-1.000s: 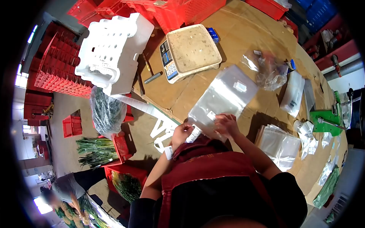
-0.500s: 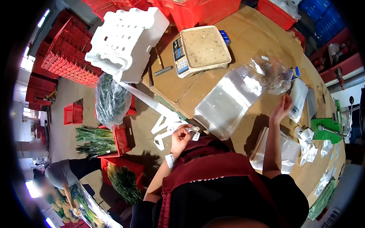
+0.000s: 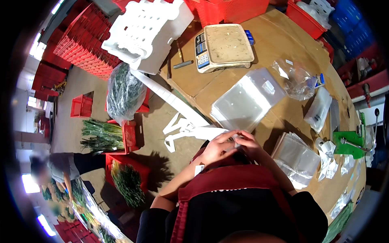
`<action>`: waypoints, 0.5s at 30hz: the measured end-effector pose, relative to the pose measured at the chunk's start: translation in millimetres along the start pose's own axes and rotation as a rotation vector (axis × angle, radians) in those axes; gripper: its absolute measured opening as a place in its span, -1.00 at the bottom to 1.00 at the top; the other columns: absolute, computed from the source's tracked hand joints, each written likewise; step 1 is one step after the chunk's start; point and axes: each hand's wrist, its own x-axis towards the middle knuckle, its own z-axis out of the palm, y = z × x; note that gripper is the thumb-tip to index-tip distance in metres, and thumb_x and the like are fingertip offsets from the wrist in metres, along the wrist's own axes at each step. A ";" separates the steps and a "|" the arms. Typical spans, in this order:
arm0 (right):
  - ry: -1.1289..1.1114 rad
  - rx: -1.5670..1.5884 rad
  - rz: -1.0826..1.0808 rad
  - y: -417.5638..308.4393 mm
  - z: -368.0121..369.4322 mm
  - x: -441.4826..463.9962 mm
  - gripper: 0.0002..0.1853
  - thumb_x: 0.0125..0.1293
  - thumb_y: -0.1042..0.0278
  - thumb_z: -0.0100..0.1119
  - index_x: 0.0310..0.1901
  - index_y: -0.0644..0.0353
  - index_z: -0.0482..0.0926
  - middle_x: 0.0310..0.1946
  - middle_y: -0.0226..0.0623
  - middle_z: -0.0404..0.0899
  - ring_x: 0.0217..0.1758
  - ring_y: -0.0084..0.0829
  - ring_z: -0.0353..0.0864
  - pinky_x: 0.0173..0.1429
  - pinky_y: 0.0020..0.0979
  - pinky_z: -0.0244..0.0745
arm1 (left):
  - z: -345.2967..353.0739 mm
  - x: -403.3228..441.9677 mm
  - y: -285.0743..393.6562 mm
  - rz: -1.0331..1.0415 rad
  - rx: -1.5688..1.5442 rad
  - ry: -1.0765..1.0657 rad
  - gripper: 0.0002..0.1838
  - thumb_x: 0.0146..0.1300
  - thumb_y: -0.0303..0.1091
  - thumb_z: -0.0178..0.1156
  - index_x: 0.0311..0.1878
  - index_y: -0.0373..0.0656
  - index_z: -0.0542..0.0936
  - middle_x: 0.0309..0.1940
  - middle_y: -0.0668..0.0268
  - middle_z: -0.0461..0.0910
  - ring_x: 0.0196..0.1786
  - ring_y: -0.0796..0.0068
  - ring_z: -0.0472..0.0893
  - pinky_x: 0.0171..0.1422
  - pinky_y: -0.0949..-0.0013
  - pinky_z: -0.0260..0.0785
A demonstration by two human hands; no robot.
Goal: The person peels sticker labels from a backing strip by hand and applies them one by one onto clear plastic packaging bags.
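My left hand (image 3: 218, 149) and my right hand (image 3: 248, 143) meet in front of the maroon apron (image 3: 231, 176), at the table's edge. The fingers of my left hand curl round the end of a white label strip (image 3: 178, 106), which hangs in loose folds and reaches back toward a white foam crate. My right hand's fingers are bent and pressed against the left's; what they pinch is hidden. Just beyond my hands lies a stack of clear plastic bags (image 3: 239, 105). Another pile of clear bags (image 3: 298, 158) rests right of my right forearm.
A scale (image 3: 229, 44) and the white foam crate (image 3: 152, 30) stand toward the back. Crumpled plastic (image 3: 300, 85) and a green tape dispenser (image 3: 348, 143) are on the right. Left, on the floor, red crates hold green onions (image 3: 103, 135). A person (image 3: 60, 166) bends over vegetables.
My right hand has come from the bags on the right to meet my left hand. My left hand has shifted right, the label strip trailing to it. The view has turned slightly.
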 end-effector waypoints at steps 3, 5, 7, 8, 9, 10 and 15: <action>-0.007 0.025 0.094 -31.6 -4.8 -27.4 -0.69 0.18 0.44 0.16 -0.03 0.19 0.42 -0.27 -0.38 0.50 -0.23 -0.58 0.46 -0.14 -0.51 0.34 | -1.7 -19.9 1.0 -0.043 0.070 -0.032 -0.51 -0.07 -0.32 0.38 -0.01 -0.19 0.49 0.24 0.02 0.27 0.13 0.04 0.43 0.20 0.19 0.29; -0.148 -0.353 -0.072 -73.5 -17.7 -56.9 -0.75 0.13 0.41 0.21 -0.14 0.14 0.45 -0.31 -0.37 0.48 -0.27 -0.53 0.45 -0.19 -0.50 0.34 | -9.0 -27.3 -0.2 -0.101 0.183 0.190 -0.34 -0.16 -0.26 0.39 0.08 -0.16 0.40 0.23 -0.02 0.24 0.23 -0.02 0.29 0.30 0.07 0.13; -0.253 -0.371 -0.680 -72.2 -45.7 -86.5 -0.71 0.11 0.17 0.25 -0.32 0.23 0.49 -0.35 -0.30 0.48 -0.27 -0.47 0.48 -0.27 -0.46 0.38 | -30.1 -23.7 -10.7 -0.157 0.497 0.214 -0.23 -0.22 -0.26 0.40 0.14 -0.15 0.30 0.27 -0.11 0.09 0.28 -0.10 0.17 0.30 -0.07 0.02; -0.406 -0.304 -0.843 -77.6 -59.0 -105.9 -0.71 0.12 0.18 0.24 -0.30 0.24 0.50 -0.35 -0.28 0.50 -0.28 -0.45 0.49 -0.27 -0.42 0.39 | -36.4 -19.9 -31.2 -0.093 0.570 0.383 -0.12 -0.24 -0.27 0.43 0.22 -0.13 0.22 0.30 -0.09 0.04 0.30 -0.12 0.16 0.30 -0.08 0.01; -0.678 -0.251 -0.850 -88.5 -75.7 -122.8 -0.72 0.14 0.19 0.23 -0.29 0.26 0.50 -0.35 -0.26 0.52 -0.29 -0.44 0.51 -0.27 -0.39 0.40 | -51.6 -14.2 -47.5 -0.073 0.625 0.470 -0.04 -0.27 -0.27 0.45 0.26 -0.12 0.17 0.30 -0.08 0.05 0.32 -0.12 0.13 0.30 -0.11 -0.02; -0.953 -0.252 -0.779 -101.7 -93.1 -136.5 -0.72 0.15 0.21 0.23 -0.28 0.28 0.50 -0.35 -0.24 0.54 -0.29 -0.43 0.53 -0.27 -0.36 0.41 | -71.9 -2.4 -48.8 -0.019 0.624 0.545 -0.02 -0.29 -0.23 0.47 0.26 -0.12 0.18 0.32 -0.05 0.05 0.35 -0.09 0.10 0.32 -0.12 -0.07; -0.847 -0.142 -1.249 -133.1 -80.5 -234.6 -0.77 0.21 0.40 0.09 -0.16 0.38 0.51 -0.22 -0.12 0.58 -0.07 -0.36 0.53 0.00 -0.27 0.43 | -161.4 62.9 -30.9 0.083 1.006 0.409 -0.08 -0.33 -0.12 0.45 0.22 -0.07 0.29 0.30 0.15 0.19 0.37 0.13 0.15 0.39 -0.07 -0.24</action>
